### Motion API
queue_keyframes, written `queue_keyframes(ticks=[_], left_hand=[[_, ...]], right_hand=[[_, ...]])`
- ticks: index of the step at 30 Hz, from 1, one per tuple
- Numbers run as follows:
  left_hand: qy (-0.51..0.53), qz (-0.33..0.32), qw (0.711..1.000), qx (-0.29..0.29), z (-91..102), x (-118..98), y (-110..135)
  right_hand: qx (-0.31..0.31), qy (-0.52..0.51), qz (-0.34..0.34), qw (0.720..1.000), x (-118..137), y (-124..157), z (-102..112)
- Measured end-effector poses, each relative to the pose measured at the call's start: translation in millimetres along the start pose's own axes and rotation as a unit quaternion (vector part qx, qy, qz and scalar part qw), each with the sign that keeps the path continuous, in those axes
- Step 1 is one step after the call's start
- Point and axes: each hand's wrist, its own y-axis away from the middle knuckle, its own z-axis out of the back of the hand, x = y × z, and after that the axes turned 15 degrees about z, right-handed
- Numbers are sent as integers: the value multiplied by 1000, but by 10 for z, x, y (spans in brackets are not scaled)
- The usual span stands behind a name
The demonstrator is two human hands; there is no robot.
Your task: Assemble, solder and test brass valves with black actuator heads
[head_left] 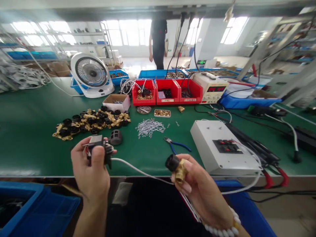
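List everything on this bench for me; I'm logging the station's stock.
table: one, green, across the view
fan: one, white, back left
bins: three, red, back centre
power supply: one, cream, right of the bins
cardboard box: one, brown, left of the bins
fittings pile: many, brass and black, left centre
wire clips: many, silver, centre
pliers: one, blue-handled, beside the clips
terminal box: one, white, front right
person: one, dark clothes, standing far back
left hand: one, closed on black part with white cable
right hand: one, closed on brass fitting with black cap
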Motion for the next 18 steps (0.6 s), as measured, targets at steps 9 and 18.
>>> queue_keyframes(ticks=[9,18], left_hand=[[-360,41,894,263,-496,355,-55],[-158,-52,919,358,-815,68,41]], right_hand=[[-44,17,98,994,134,-116,17],[-79,70,88,991,239,-343,46]])
